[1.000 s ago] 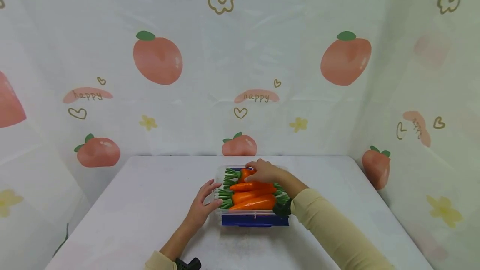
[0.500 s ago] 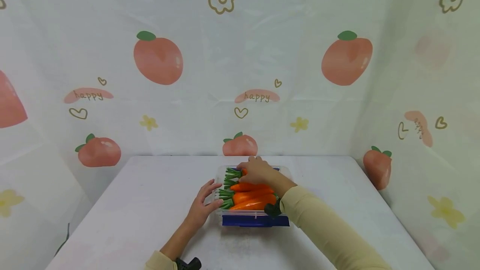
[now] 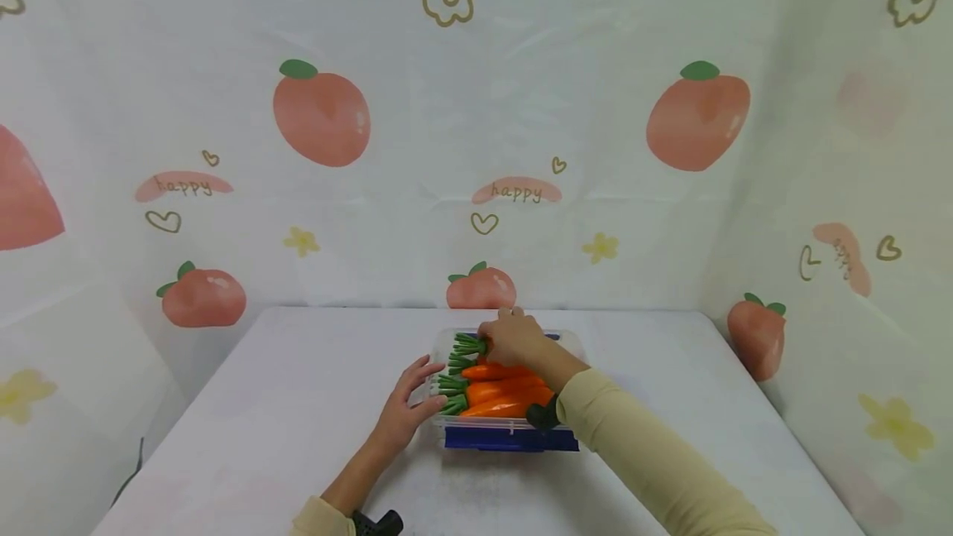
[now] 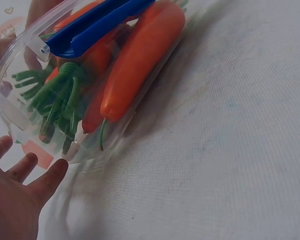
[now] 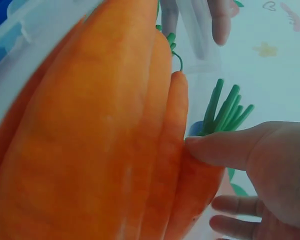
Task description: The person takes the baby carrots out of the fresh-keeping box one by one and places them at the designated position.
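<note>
Head view: right hand (image 3: 512,342) pinches far carrot (image 5: 197,185), left hand (image 3: 404,408) spread beside clear box (image 3: 476,421)

Far carrot sits at the back of the clear box, mostly covered by the right hand in the head view; its green stems (image 3: 467,344) stick out left of the fingertips. Right wrist view: right thumb (image 5: 215,147) lies on the carrot just below the stems, two fingertips show on the opposite side. Narrow grip, carrot between; remaining fingers hidden. Carrot resting or raised: cannot tell.

Left hand: fingers wide, holding nothing, at the box's left end, thumb near the front left corner. Touching the wall or not: cannot tell. Left wrist view: fingertips just beside the clear wall, green tops (image 4: 60,95) on the inner side of it. Front carrot (image 3: 510,405) lies along the near wall, tapered tip toward the left hand. Middle carrots (image 3: 500,390) run side by side between front and far ones. Blue latch (image 3: 510,439) on the box front. White table (image 3: 335,370) underneath, fruit-print backdrop (image 3: 395,222) behind.
</note>
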Tool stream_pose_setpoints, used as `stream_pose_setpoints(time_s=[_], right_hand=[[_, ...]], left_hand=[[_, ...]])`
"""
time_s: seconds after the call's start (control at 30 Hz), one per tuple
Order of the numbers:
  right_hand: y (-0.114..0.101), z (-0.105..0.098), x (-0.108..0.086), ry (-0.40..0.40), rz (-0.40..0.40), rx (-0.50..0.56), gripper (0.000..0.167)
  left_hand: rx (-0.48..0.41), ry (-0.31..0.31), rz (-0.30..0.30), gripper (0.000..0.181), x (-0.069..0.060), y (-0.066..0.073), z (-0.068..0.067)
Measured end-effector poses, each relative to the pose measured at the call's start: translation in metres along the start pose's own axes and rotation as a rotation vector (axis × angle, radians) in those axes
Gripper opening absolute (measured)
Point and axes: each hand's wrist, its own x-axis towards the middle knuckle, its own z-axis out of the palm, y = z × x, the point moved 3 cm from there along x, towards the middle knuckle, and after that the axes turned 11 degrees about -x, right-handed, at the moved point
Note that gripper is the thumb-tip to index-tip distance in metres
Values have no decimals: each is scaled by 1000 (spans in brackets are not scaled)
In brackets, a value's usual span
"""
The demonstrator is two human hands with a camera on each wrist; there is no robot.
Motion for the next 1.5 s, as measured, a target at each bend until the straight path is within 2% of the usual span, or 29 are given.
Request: stream_pose_setpoints(time_s=[0.13, 0.3, 0.37, 0.5, 0.67, 0.83, 0.93, 1.17, 1.33, 1.5], right_hand=[[5, -2, -3, 7, -29, 75, 30], [15, -3, -8, 4, -140, 272, 34], [19, -2, -9, -13, -170, 346, 38], [27, 3, -12, -47, -182, 436, 46], [34, 9, -14, -29, -177, 455, 47], [39, 13, -13, -1, -191, 453, 46], [41, 13, -14, 8, -196, 472, 47], [47, -4, -20, 54, -224, 596, 49], [53, -17, -25, 121, -249, 665, 52], [64, -28, -30, 190, -197, 690, 56]], left_hand=[[5, -6, -4, 44, 2, -6, 0], [40, 12, -15, 44, 7, -24, -3], [48, 14, -19, 44, 7, -26, -3], [32, 9, -29, 44, 4, -15, -2], [23, -16, -22, 44, 1, 4, 2], [36, -20, -24, 44, 0, 8, 3], [33, 1, -29, 45, 0, 1, 2], [52, 35, -36, 47, 10, -30, -5], [65, 39, -46, 47, 11, -34, -5], [50, 32, -46, 48, 9, -36, -6]])
